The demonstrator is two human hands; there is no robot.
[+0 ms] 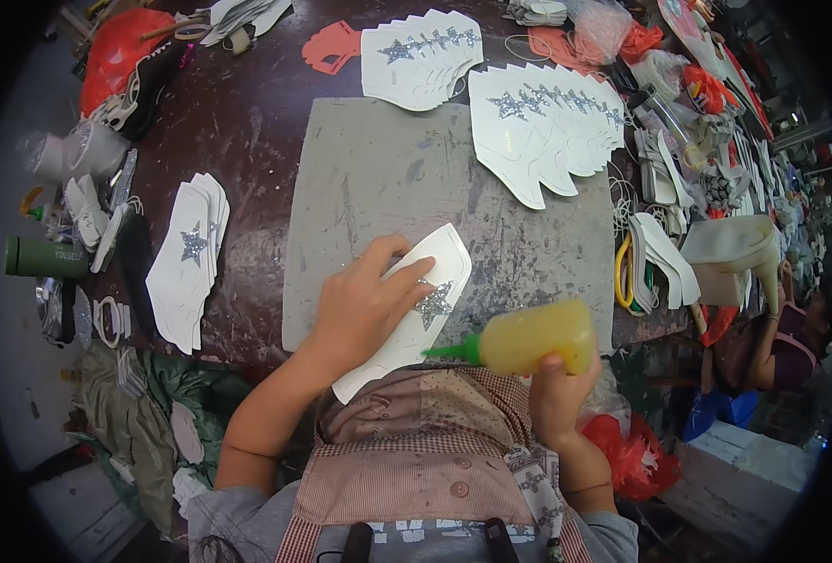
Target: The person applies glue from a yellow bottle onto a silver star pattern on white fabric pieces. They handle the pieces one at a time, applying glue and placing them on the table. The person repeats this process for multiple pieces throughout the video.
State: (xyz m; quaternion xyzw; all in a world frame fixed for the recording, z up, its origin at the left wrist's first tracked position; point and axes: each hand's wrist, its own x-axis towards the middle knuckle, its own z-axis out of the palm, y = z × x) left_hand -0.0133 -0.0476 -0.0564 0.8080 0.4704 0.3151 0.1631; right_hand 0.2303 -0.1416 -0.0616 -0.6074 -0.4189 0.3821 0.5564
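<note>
My left hand (364, 296) holds a white shoe-upper piece (392, 349) with a silver glitter star against the grey board, fingers bent over its upper part. The piece slants, its lower end reaching past the board's front edge. In my right hand (561, 394) is a squeeze bottle (538, 338) of yellowish liquid, lying nearly level. Its green nozzle points left, close to the piece's right edge; I cannot tell if the tip touches. Two fanned stacks of matching white pieces (416, 80) (538, 131) lie at the far side, and another small stack (186, 267) sits at the left.
The grey board (369, 178) lies on a dark red table (247, 122). Left are a green canister (45, 256) and a black shoe (139, 89). On the right stand yellow-handled scissors (624, 272), a pale plastic container (730, 249) and cluttered parts. A person (791, 342) is at the far right.
</note>
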